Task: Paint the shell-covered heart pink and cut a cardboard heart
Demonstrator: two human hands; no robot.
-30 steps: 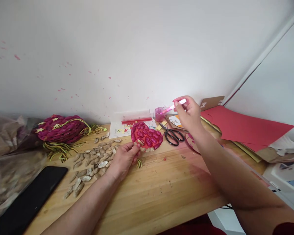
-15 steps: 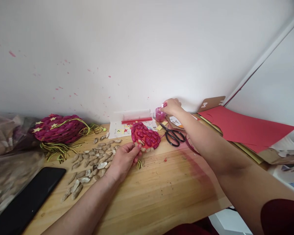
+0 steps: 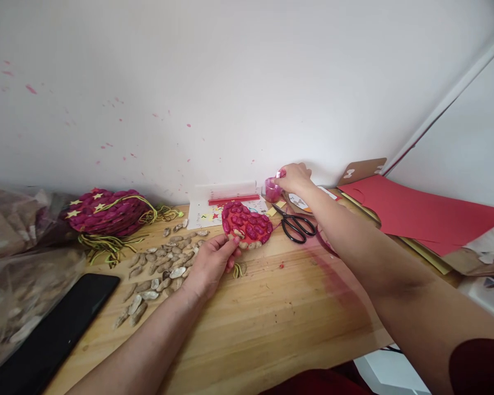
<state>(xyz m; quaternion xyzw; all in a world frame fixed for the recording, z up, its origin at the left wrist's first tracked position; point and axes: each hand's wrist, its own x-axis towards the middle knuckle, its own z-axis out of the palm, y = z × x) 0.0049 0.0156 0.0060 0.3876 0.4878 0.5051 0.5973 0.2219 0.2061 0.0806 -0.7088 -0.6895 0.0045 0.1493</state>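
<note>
"So where is the red card piece studded with magenta peanut shells (image 3: 251, 224)?"
"Mid-table, on pale wood (image 3: 247, 318); the left hand (image 3: 211, 261) pinches its near edge, thumb and fingers together."
"And the right hand (image 3: 294, 176)?"
"At the pink-stained clear cup (image 3: 273, 192); its finger closure I can't tell; black scissors (image 3: 297, 227) lie between piece and forearm."
</note>
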